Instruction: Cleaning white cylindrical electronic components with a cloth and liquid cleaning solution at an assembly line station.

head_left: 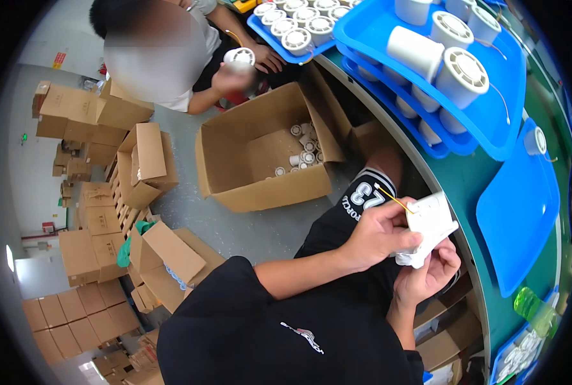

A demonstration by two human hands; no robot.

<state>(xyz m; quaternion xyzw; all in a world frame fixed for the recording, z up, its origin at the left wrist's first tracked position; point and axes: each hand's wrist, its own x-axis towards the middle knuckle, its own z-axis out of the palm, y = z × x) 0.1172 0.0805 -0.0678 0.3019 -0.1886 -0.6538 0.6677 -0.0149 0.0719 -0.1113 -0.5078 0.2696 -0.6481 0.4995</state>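
The open brown cardboard box [260, 154] on the grey floor serves as landmark; a few small white spools [302, 154] lie in its far corner; left of it stand stacks of closed and half-open brown cartons [100, 212], and a small red-and-yellow sign [58, 59] hangs on the wall beyond them. Right of the box runs the curved green table edge [465, 186]; on it sit blue plastic trays [491, 122] loaded with white cylindrical spools [456, 70] with slotted ends, one flat blue tray [520, 212] almost bare. Behind the box another person's hand [235, 76] holds up a white spool.

Below and right of the box, just off the table edge, the left hand [379, 234] is closed around the white plastic spool with a thin yellow wire [430, 224], fingers wrapped over its near side; the right hand [430, 276] is curled under it, thumb and fingertips pinching its lower end. The spool's long axis runs tilted, upper end toward the table, lower end toward the person; the wire sticks out up and left, toward the box.
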